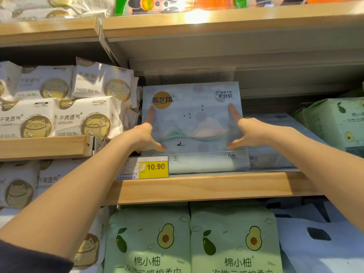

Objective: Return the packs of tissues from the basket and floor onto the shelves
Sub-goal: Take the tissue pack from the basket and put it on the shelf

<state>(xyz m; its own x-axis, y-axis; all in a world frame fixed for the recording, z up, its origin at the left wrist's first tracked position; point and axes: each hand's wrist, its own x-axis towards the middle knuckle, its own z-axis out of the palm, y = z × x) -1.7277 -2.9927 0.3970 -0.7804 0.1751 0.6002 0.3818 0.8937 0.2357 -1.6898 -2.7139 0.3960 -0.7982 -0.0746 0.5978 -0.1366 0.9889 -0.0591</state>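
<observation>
A pale blue pack of tissues (pixel 192 123), printed with mountains, birds and a small boat, stands upright on the wooden shelf (pixel 197 187). It rests on another flat blue pack (pixel 206 163) beneath it. My left hand (pixel 146 134) presses against its left edge, forefinger up and thumb along the bottom. My right hand (pixel 244 131) holds the right edge the same way. Both hands clasp the pack from its two sides.
White cat-print packs (pixel 65 107) fill the shelf to the left. Green avocado-print packs (pixel 193 239) stand on the shelf below, and more green packs (pixel 334 123) sit at the right. A yellow 10.90 price tag (pixel 154 167) hangs on the shelf edge. The upper shelf board (pixel 216 24) is close overhead.
</observation>
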